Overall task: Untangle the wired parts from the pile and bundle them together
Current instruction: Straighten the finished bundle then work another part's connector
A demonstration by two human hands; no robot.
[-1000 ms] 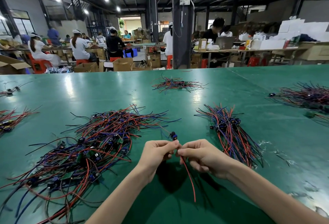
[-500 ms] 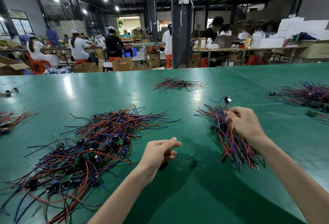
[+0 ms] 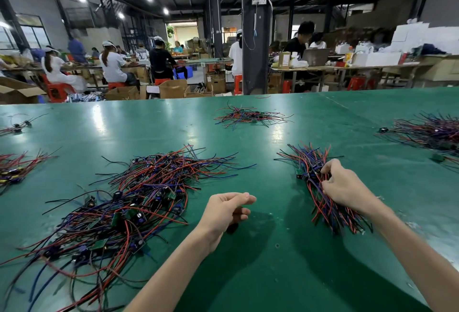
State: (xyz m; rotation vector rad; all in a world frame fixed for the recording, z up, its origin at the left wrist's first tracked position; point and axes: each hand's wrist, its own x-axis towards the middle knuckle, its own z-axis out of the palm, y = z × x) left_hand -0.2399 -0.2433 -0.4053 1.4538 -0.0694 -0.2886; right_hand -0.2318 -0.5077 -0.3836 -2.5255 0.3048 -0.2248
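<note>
A big tangled pile (image 3: 139,202) of red, blue and black wires with small green circuit boards spreads over the left of the green table (image 3: 273,274). To the right lies a neater bundle (image 3: 335,217) of the same wired parts, aligned front to back. My right hand (image 3: 345,187) is down on the middle of that bundle, with its curled fingers pinching a wired part among the bundle's wires. My left hand (image 3: 228,212) hovers between pile and bundle, its fingers loosely curled and holding nothing.
More wire heaps lie around: a small one (image 3: 248,116) at the far centre, a dark one (image 3: 429,133) at the right edge, and two (image 3: 15,167) at the left edge. Beyond the table's far edge people sit at other benches, and a steel pillar (image 3: 255,38) stands.
Both hands held one wired part together in front of me. The right hand then carried it right, above the bundle, and is now lowered onto the bundle. The left hand stayed put, empty.
</note>
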